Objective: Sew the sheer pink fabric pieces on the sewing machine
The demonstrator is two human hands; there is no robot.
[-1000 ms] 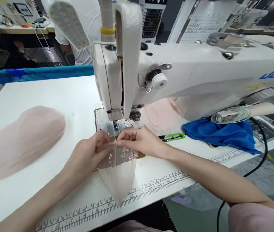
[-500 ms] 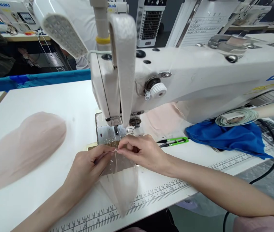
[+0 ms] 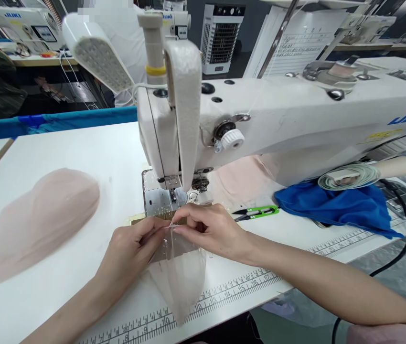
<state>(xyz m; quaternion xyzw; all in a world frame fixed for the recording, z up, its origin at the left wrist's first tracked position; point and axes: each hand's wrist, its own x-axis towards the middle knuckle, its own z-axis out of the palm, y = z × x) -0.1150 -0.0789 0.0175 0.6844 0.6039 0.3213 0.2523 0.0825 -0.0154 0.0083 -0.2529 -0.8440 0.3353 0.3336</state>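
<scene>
Just in front of the sewing machine's needle area (image 3: 173, 195), a sheer pale pink piece of fabric (image 3: 186, 282) hangs down over the table edge ruler. My left hand (image 3: 134, 246) pinches its upper edge between thumb and forefinger. Close beside it, my right hand (image 3: 212, 231) has thumb and forefinger closed on the same edge. The fingertips of both hands nearly meet. Flat on the table to the left lies a stack of sheer pink fabric pieces (image 3: 48, 215).
Green thread snips (image 3: 260, 211) lie right of my right hand, beside a blue cloth (image 3: 335, 208) and a rolled tape measure (image 3: 348, 176). Pink fabric (image 3: 242, 177) rests under the machine arm (image 3: 278, 110). A printed ruler (image 3: 224, 298) runs along the front edge. A person in white sits behind.
The camera view has tilted slightly, so the scene sits a little lower. Both hands keep their pinch on the fabric edge, with the right fingertips shifted very slightly.
</scene>
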